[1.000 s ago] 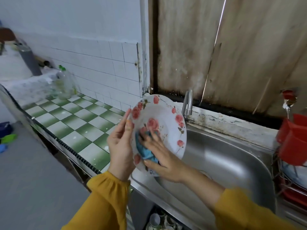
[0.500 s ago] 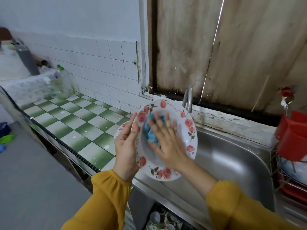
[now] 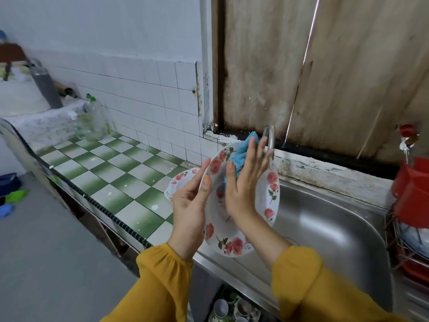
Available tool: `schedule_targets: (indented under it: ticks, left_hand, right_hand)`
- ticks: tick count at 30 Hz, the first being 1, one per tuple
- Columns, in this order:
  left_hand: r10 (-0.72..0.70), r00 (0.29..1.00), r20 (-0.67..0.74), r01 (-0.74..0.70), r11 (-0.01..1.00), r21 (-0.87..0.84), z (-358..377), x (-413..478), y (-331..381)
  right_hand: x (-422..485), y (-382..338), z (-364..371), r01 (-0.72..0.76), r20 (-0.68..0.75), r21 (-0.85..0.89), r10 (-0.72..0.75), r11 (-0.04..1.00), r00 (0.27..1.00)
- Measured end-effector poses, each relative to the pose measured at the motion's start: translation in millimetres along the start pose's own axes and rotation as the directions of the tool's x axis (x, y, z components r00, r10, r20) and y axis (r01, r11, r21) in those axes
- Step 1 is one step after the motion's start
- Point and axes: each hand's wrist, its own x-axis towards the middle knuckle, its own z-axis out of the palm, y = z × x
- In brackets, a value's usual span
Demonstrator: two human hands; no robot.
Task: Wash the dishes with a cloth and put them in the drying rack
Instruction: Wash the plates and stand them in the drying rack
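A white plate with pink roses (image 3: 267,203) stands nearly upright over the left end of the steel sink (image 3: 329,231). My left hand (image 3: 189,205) grips its left rim, thumb on the front and fingers behind. My right hand (image 3: 243,182) lies flat with straight fingers on the plate's face and presses a blue cloth (image 3: 241,154) against the upper part. The cloth sticks out above my fingertips. A second rose-patterned plate (image 3: 180,180) lies on the tiled counter behind my left hand. The wire drying rack (image 3: 404,249) stands at the sink's right edge.
A curved tap (image 3: 269,138) rises just behind the plate. A red container (image 3: 413,194) sits on top of the rack with dishes below it. A clear bottle with a green cap (image 3: 95,122) stands at the back of the green checked counter (image 3: 116,177). Cups (image 3: 232,307) sit under the sink.
My right hand has slid the cloth up from the plate's lower middle to its top edge. The plate has turned more upright and edge-on. My left hand keeps its grip.
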Motion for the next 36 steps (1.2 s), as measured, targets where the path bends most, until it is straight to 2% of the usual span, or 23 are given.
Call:
schedule_targets:
  ticks: [2, 4, 5, 6, 7, 8, 10, 11, 12, 14, 16, 18, 20, 22, 24, 27, 28, 30, 32, 33, 34, 35, 36]
  left_hand:
    - [-0.020, 1.000, -0.015, 0.020, 0.999, -0.048, -2, 4, 0]
    - [-0.070, 0.997, -0.025, 0.066, 0.987, -0.146, -9, 8, 2]
    - [-0.080, 0.997, -0.018, 0.076, 0.982, -0.174, -13, 9, 2]
    - [-0.084, 0.996, -0.013, 0.080, 0.983, -0.165, -16, 8, 0]
    - [-0.085, 0.996, -0.002, 0.084, 0.987, -0.137, -18, 7, -1]
    - [-0.083, 0.996, 0.011, 0.084, 0.992, -0.093, -18, 6, -3]
    - [-0.069, 0.997, 0.027, 0.069, 0.998, -0.013, -12, 3, -3]
    - [-0.058, 0.998, 0.024, 0.058, 0.998, -0.009, -9, 3, -2]
    - [-0.057, 0.998, 0.015, 0.057, 0.998, -0.039, -6, 5, -1]
    - [-0.128, 0.992, -0.017, 0.123, 0.976, -0.178, -5, 10, 4]
    - [-0.202, 0.978, -0.048, 0.184, 0.950, -0.251, -14, 14, 5]
    - [-0.244, 0.967, -0.080, 0.214, 0.937, -0.275, -24, 14, 4]
    - [-0.267, 0.957, -0.115, 0.222, 0.927, -0.302, -32, 12, 0]
    - [-0.265, 0.954, -0.137, 0.212, 0.926, -0.313, -36, 9, -3]
    - [-0.269, 0.955, -0.122, 0.220, 0.924, -0.312, -35, 8, -4]
    - [-0.294, 0.952, -0.080, 0.262, 0.923, -0.281, -23, 0, -9]
    - [-0.280, 0.958, -0.057, 0.259, 0.934, -0.245, -18, -3, -11]
    - [-0.231, 0.973, -0.022, 0.223, 0.958, -0.183, -9, -7, -14]
    - [-0.193, 0.981, -0.017, 0.186, 0.963, -0.195, -9, -5, -14]
    - [-0.179, 0.984, -0.014, 0.172, 0.966, -0.195, -11, -2, -11]
    - [-0.163, 0.987, -0.005, 0.159, 0.970, -0.186, -13, 1, -7]
    - [-0.150, 0.989, 0.008, 0.149, 0.974, -0.173, -13, 3, -4]
    - [-0.138, 0.990, 0.022, 0.140, 0.977, -0.162, -12, 3, 0]
  right_hand:
    - [-19, -9, 3, 0.185, 0.173, 0.103, -0.200, 0.977, 0.964]
    - [-31, -3, -2, 0.416, 0.350, 0.125, -0.433, 0.901, 0.831]
    - [-27, 4, -6, 0.470, 0.395, 0.073, -0.458, 0.880, 0.796]
    - [-21, 11, -8, 0.468, 0.386, -0.017, -0.426, 0.884, 0.818]
    - [-14, 16, -7, 0.404, 0.323, -0.105, -0.353, 0.909, 0.878]
    - [-6, 16, -7, 0.278, 0.210, -0.155, -0.244, 0.948, 0.947]
    - [3, 6, -6, 0.033, 0.013, -0.097, -0.032, 0.995, 0.999]
    - [1, -3, -4, -0.003, 0.020, -0.028, 0.004, 1.000, 1.000]
    - [-6, -12, -3, 0.008, 0.094, 0.035, -0.011, 0.999, 0.996]
    - [-29, -23, -1, 0.077, 0.332, 0.126, -0.115, 0.989, 0.936]
    - [-53, -20, -8, 0.169, 0.538, 0.126, -0.211, 0.978, 0.816]
    - [-64, -2, -20, 0.290, 0.669, 0.017, -0.227, 0.957, 0.708]
    - [-61, 23, -33, 0.404, 0.741, -0.199, -0.133, 0.893, 0.658]
    - [-46, 49, -45, 0.416, 0.678, -0.437, -0.013, 0.798, 0.735]
    - [-21, 65, -51, 0.297, 0.492, -0.584, 0.038, 0.755, 0.870]
    - [15, 57, -48, 0.095, 0.208, -0.535, 0.022, 0.839, 0.978]
    - [19, 48, -42, 0.073, 0.156, -0.466, 0.001, 0.882, 0.988]
    - [14, 25, -29, 0.142, 0.186, -0.300, -0.088, 0.943, 0.979]
    - [-5, 14, -19, 0.337, 0.307, -0.221, -0.263, 0.915, 0.915]
    - [-10, 17, -21, 0.420, 0.331, -0.243, -0.333, 0.874, 0.883]
    - [-7, 22, -24, 0.438, 0.301, -0.296, -0.352, 0.849, 0.886]
    - [0, 26, -29, 0.367, 0.216, -0.354, -0.307, 0.860, 0.927]
    - [9, 26, -32, 0.226, 0.085, -0.368, -0.209, 0.902, 0.974]
